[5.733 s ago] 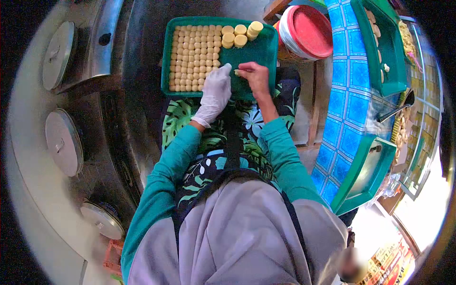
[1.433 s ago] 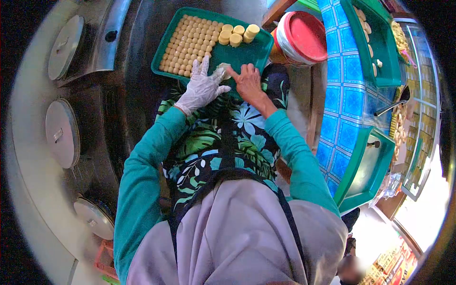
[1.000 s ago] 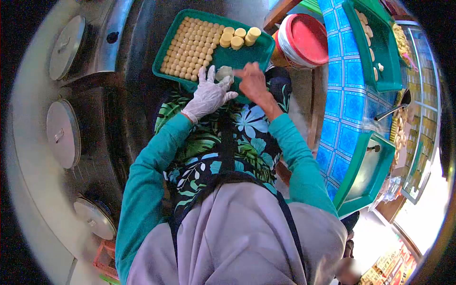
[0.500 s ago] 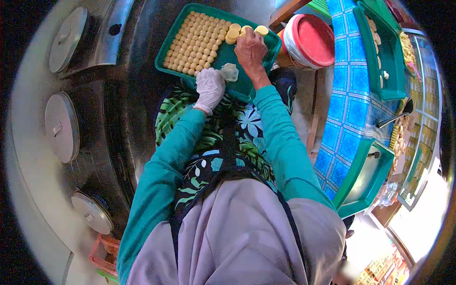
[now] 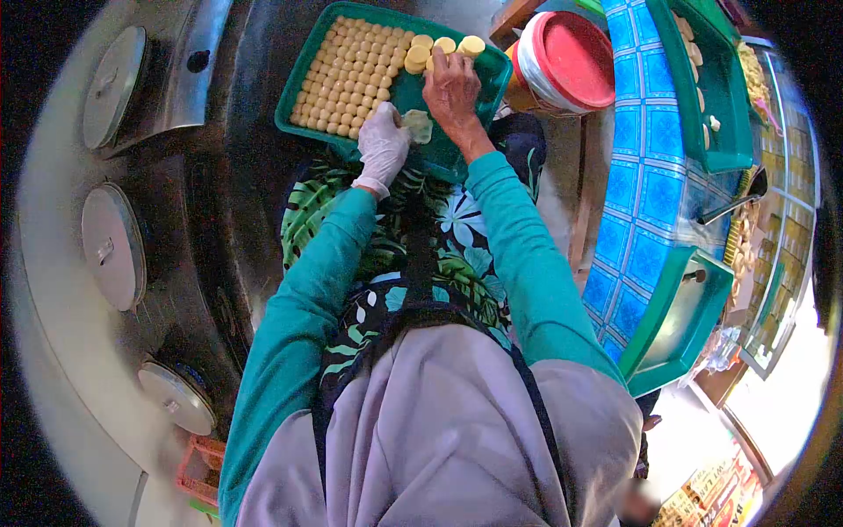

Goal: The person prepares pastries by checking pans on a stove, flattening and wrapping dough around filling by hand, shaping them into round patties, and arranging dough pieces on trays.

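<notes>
Rows of small pale dough balls (image 5: 347, 75) fill the left part of a green tray (image 5: 287, 105). Beside them, at the tray's far side, flat yellow dough rounds (image 5: 471, 45) are grouped, some of them stacked. My bare right hand (image 5: 453, 92) is over the near rounds, fingers bent down and closed around one, mostly hidden by the hand. In a thin white glove, my left hand (image 5: 384, 151) is at the near rim beside the balls, its fingers curled together; their contents are hidden. A crumpled, pale translucent piece (image 5: 417, 127) lies just right of it.
Left of me is a dark worktop with round metal lids (image 5: 114, 246). Beyond the tray's right side stands a bucket with a red lid (image 5: 575, 61). A blue-checked table (image 5: 628, 193) on the right holds green trays (image 5: 676, 325) and a black-handled utensil (image 5: 733, 202).
The view has shifted slightly. My right hand has drawn a little toward me from the far rounds. My left hand remains curled at the tray's near edge.
</notes>
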The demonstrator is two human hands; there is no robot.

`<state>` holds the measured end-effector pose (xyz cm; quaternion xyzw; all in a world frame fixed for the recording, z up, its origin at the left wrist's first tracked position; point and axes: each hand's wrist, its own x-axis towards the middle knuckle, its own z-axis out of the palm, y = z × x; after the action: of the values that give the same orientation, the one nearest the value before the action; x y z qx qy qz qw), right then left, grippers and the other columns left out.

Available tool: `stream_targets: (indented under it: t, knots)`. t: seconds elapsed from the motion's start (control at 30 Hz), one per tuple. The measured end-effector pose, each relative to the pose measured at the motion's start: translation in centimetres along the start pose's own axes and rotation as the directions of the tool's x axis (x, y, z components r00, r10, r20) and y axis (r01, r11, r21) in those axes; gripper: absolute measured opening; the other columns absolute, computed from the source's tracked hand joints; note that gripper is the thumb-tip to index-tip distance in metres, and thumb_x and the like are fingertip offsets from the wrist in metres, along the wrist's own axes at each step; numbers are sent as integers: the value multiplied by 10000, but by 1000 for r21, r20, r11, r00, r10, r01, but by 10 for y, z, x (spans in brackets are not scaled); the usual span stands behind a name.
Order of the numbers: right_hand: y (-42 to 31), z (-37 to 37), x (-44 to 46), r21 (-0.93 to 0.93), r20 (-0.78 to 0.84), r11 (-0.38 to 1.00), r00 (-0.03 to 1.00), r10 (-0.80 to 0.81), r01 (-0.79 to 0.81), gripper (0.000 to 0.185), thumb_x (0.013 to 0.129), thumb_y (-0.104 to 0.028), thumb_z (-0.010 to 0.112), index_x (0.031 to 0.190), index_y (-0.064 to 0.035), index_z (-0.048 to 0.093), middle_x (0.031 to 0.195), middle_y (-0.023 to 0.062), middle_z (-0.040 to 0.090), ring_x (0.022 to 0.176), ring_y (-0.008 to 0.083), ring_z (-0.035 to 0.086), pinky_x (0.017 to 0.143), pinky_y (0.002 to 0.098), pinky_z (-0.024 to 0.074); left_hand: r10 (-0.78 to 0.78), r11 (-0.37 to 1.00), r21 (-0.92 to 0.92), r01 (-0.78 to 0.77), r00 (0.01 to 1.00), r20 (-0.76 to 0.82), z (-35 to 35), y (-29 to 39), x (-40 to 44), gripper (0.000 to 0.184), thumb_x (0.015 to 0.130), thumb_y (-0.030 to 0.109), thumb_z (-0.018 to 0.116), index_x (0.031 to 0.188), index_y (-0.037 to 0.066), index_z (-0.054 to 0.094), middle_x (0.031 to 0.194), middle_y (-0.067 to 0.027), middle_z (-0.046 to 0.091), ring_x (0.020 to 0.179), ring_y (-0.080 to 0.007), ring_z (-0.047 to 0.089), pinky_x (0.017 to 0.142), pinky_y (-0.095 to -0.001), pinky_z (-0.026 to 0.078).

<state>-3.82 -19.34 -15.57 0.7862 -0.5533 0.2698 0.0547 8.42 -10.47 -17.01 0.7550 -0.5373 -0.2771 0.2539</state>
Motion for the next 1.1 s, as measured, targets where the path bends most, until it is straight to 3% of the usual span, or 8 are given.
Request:
stream_targets:
  t: [0.2, 0.27, 0.5, 0.63, 0.8, 0.87, 0.97, 1.1]
  knots:
    - [-5, -24, -6, 197, -50, 975, 992, 112, -100, 416, 702, -119, 698, 1098, -38, 600, 868, 181, 623, 845, 366, 585, 748, 451, 489, -3, 995, -96, 2, 1000, -14, -8, -1, 6, 123, 704, 117, 668, 781, 57, 595, 740, -150, 636, 749, -344, 625, 670, -425, 481]
    - [-12, -39, -22, 301, 148, 949, 988, 52, -95, 423, 689, -96, 702, 1096, -34, 606, 855, 165, 636, 821, 357, 583, 743, 442, 484, 11, 989, -146, -13, 1000, -13, -6, -6, 8, 120, 705, 107, 664, 786, 51, 597, 741, -151, 636, 747, -341, 626, 669, -420, 482]
    - [-21, -27, -72, 312, 231, 944, 955, -189, 111, 442, 652, 18, 584, 1091, -25, 610, 890, 145, 625, 869, 348, 546, 743, 450, 466, -40, 996, -83, 41, 999, 14, 0, -12, 12, 261, 652, 156, 725, 877, 38, 663, 834, -151, 683, 797, -291, 669, 715, -367, 510]
    - [-24, -36, -79, 454, 189, 875, 978, 89, -167, 381, 663, 31, 586, 1027, -58, 656, 878, 145, 617, 853, 351, 540, 725, 440, 466, -44, 995, -95, 41, 999, -32, 2, -13, 12, 184, 676, 133, 689, 827, 44, 632, 783, -159, 659, 788, -338, 639, 684, -427, 488]
    - [-22, -18, -80, 428, 344, 838, 918, 196, -339, 260, 664, -18, 644, 916, -51, 697, 805, 178, 599, 800, 346, 565, 713, 429, 474, -111, 979, -169, 112, 994, 16, 4, -12, 14, 217, 651, 139, 710, 845, 53, 664, 785, -146, 675, 793, -311, 652, 694, -399, 496]
    - [-20, -13, -79, 450, 324, 827, 925, 200, -337, 208, 670, -31, 631, 862, -72, 700, 782, 198, 581, 782, 350, 552, 689, 444, 472, -147, 893, -403, 203, 975, 164, 0, -10, 13, 213, 632, 135, 742, 796, 18, 672, 710, -90, 663, 679, -150, 630, 617, -302, 493]
    - [-16, -13, -74, 462, 431, 797, 884, 182, -389, 179, 674, -89, 674, 851, -69, 697, 767, 182, 598, 781, 359, 562, 697, 439, 476, -109, 890, -393, 231, 945, 308, -10, -3, 22, 236, 680, 223, 692, 801, 20, 695, 776, -175, 686, 688, -320, 662, 650, -392, 515]
    - [-14, -1, -77, 430, 340, 821, 910, 236, -374, 199, 659, -169, 720, 828, -64, 701, 749, 194, 622, 740, 376, 598, 659, 438, 487, 53, 975, -221, 6, 965, 258, -21, 3, 27, 234, 713, 228, 654, 783, 9, 696, 781, -202, 675, 692, -341, 660, 658, -420, 519]
